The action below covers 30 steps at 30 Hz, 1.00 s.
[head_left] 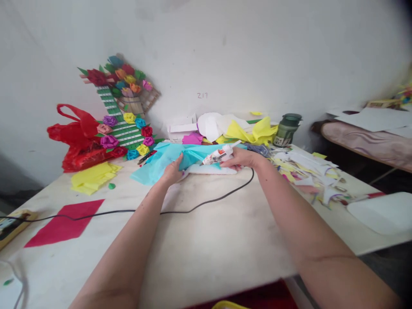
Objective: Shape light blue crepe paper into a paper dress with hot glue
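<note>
My right hand [240, 159] is closed round a white glue gun [219, 155], whose nozzle points left and down. The gun's black cord [209, 201] runs from under that hand leftward over the table. A sheet of light blue tissue paper [154, 165] lies in front of me, folded up in places. My left hand [174, 171] presses on its near edge, thumb on top and fingers mostly hidden beneath. Below the nozzle shows a white strip or board edge [210, 170] along the blue paper.
Paper flowers on a green-striped stand [127, 133] lean at the back left beside a red plastic bag [79, 137]. Yellow paper [95, 177] and a red sheet [66, 223] lie left. A green bottle [287, 130] and paper scraps [312, 171] are right. A power strip [14, 227] sits far left.
</note>
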{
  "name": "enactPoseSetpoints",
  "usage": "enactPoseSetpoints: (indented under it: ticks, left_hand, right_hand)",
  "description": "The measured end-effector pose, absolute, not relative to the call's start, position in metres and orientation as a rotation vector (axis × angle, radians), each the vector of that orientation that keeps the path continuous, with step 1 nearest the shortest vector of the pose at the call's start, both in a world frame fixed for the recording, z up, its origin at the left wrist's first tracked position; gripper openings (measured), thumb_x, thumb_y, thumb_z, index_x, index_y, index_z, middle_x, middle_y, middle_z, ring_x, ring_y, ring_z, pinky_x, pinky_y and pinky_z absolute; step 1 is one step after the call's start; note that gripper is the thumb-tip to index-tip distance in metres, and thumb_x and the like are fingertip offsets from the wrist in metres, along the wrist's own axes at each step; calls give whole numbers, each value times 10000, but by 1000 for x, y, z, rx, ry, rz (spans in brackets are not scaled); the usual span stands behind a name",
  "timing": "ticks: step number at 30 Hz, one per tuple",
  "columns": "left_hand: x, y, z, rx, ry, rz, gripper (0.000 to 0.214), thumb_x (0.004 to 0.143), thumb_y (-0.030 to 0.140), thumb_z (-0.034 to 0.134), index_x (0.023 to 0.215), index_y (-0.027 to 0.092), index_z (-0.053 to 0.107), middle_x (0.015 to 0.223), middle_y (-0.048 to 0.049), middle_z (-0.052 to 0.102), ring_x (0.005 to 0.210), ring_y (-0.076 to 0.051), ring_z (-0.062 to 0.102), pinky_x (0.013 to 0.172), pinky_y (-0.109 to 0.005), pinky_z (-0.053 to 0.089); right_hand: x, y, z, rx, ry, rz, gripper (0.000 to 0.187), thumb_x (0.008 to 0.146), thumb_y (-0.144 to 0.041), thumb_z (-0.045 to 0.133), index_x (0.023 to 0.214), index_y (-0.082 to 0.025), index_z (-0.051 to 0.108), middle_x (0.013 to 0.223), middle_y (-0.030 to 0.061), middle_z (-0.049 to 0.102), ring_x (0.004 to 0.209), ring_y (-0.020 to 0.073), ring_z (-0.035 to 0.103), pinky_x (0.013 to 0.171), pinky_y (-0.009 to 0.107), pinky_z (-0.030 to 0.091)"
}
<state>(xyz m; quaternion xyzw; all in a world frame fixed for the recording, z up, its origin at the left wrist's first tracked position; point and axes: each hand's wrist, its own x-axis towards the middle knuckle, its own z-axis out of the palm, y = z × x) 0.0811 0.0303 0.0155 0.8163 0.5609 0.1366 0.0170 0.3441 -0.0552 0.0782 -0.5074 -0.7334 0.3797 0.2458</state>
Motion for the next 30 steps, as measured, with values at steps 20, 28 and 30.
enactPoseSetpoints:
  ticks: [20,28,30]
  left_hand:
    - [85,32,15,2590,1776,348,747,716,223,481,1383,199,145,1164,-95,555,1011,-236,545,832,-295,413]
    - [84,29,15,2550,1709,453,699,724,185,461,1371,227,201,1188,-69,548,1048,-235,529,883,-311,399]
    - [84,26,16,2539,1675,472,673,732,156,437,1366,230,222,1222,-59,525,1081,-231,507,908,-318,386]
  right_hand:
    - [358,-147,37,-2607,-2034,-17,340,749,-314,458,996,-130,602,962,170,628,901,287,584,690,357,415]
    - [329,-119,85,-2098,-2224,-345,363,773,-421,466,1014,-178,587,999,149,599,930,290,547,731,366,395]
    - [309,-99,86,-1883,-2249,-402,419,765,-398,499,1122,-179,516,1091,134,550,1000,278,504,770,354,394]
